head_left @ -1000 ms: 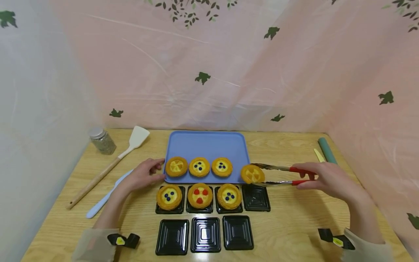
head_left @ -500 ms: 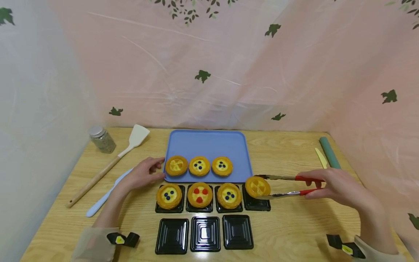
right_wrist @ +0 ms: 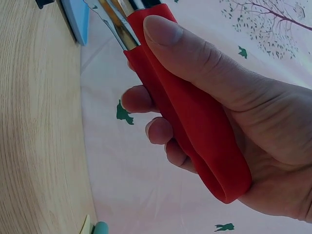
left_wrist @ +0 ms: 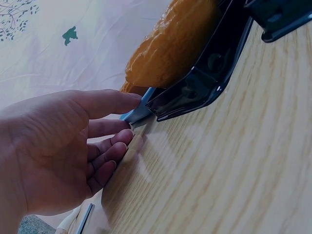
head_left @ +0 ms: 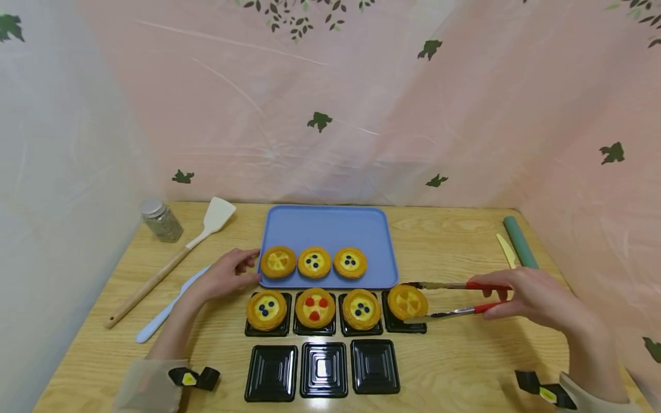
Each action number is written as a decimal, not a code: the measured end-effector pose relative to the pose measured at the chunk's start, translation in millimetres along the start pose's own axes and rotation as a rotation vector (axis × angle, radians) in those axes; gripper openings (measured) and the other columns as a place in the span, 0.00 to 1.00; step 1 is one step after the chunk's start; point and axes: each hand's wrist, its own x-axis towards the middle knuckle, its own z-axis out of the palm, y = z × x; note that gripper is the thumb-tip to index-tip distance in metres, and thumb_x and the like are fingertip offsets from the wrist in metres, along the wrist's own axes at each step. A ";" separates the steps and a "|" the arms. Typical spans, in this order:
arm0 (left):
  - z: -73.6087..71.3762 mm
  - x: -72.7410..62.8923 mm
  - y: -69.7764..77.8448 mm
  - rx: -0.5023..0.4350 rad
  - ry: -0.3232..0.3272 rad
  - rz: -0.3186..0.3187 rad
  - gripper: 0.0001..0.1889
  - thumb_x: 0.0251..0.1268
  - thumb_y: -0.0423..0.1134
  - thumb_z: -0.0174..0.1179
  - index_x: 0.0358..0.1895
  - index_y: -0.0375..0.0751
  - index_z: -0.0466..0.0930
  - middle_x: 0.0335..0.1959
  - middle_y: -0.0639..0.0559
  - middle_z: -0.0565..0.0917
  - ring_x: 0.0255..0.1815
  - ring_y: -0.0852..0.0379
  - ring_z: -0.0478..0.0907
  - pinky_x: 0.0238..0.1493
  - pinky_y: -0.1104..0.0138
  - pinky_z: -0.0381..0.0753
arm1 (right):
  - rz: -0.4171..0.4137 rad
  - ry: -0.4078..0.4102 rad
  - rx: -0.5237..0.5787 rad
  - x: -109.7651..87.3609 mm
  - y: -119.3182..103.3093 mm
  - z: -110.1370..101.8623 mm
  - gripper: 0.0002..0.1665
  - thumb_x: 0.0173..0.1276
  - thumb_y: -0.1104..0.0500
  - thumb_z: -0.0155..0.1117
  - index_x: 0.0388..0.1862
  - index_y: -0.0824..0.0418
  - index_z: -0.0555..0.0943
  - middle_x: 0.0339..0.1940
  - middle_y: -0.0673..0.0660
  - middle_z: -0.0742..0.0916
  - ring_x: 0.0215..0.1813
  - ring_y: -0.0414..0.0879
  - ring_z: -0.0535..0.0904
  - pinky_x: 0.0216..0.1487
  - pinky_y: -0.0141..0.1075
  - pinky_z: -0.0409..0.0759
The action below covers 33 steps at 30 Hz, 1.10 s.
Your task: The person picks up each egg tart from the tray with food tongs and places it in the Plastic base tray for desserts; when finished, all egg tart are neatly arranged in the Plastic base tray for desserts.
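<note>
My right hand (head_left: 532, 298) grips red-handled metal tongs (head_left: 488, 285). Between the tong tips sits a tart with orange pieces on top (head_left: 408, 302), over the rightmost black square tray (head_left: 405, 327) of the upper row. In the right wrist view, the thumb and curled fingers wrap the red handle (right_wrist: 195, 122). My left hand (head_left: 227, 275) touches the left edge of the blue tray (head_left: 330, 223) with thumb and index finger. In the left wrist view these fingers (left_wrist: 109, 102) meet the tray's corner. On the blue tray stand an orange-topped tart (head_left: 279, 262) and two berry-dotted tarts (head_left: 314, 263).
The other upper black trays hold two blue-dotted tarts (head_left: 267, 310) and a red-topped one (head_left: 315, 308). Three bare black trays (head_left: 323, 370) lie in front. To the left are a jar (head_left: 162, 221), spatula (head_left: 170, 267) and light-blue utensil (head_left: 167, 310); rightward, a green roll (head_left: 520, 242) and yellow knife (head_left: 506, 250).
The tongs have brought the orange-topped tart from the blue tray's lower right corner toward the front, over the black tray, and lowered it slightly. My left hand stays in place.
</note>
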 end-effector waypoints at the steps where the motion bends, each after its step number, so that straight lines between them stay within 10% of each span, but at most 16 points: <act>1: -0.2 0.5 -0.6 0.002 -0.001 0.000 0.36 0.69 0.45 0.66 0.74 0.27 0.67 0.48 0.42 0.79 0.46 0.53 0.73 0.50 0.62 0.74 | 0.007 -0.014 0.007 0.5 -0.4 -0.3 0.30 0.54 0.41 0.80 0.58 0.44 0.87 0.29 0.29 0.79 0.31 0.24 0.69 0.29 0.27 0.67; 33: -10.2 12.3 -11.4 0.000 -0.023 0.008 0.36 0.70 0.45 0.66 0.74 0.28 0.68 0.49 0.42 0.79 0.46 0.53 0.73 0.49 0.62 0.74 | 0.074 -0.112 0.009 9.9 -11.8 0.0 0.34 0.54 0.39 0.78 0.61 0.44 0.85 0.32 0.30 0.81 0.32 0.25 0.70 0.31 0.28 0.70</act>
